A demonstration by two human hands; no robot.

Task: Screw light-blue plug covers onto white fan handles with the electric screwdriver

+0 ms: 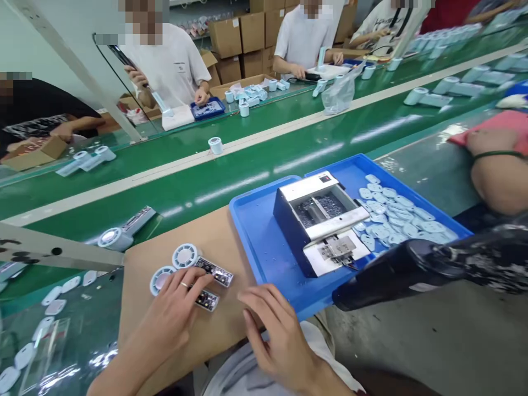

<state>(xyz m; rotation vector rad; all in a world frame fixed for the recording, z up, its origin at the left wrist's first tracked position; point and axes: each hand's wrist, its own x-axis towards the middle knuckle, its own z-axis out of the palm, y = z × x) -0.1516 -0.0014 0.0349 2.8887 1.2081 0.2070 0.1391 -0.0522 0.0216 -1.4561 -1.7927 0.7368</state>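
Observation:
My left hand [173, 313] lies flat with fingers stretched out over a small fan part [205, 300] with a round white head and an exposed circuit board, on a brown board [223, 247]. A second fan part [198, 261] of the same kind lies just beyond it. My right hand [274, 330] rests open on the board's near edge, fingers apart, holding nothing. To its right stands a blue tray [264, 242] bearing a dark blue and white screw feeder box [319, 220] and a heap of pale blue covers [391, 217].
A black tool [412, 269] juts in from the right over the tray's near corner. A green conveyor belt [247, 165] runs behind, with fan parts on it. Several people work across the belt; another person's arm [501, 165] is at the right. Cardboard boxes stand at the back.

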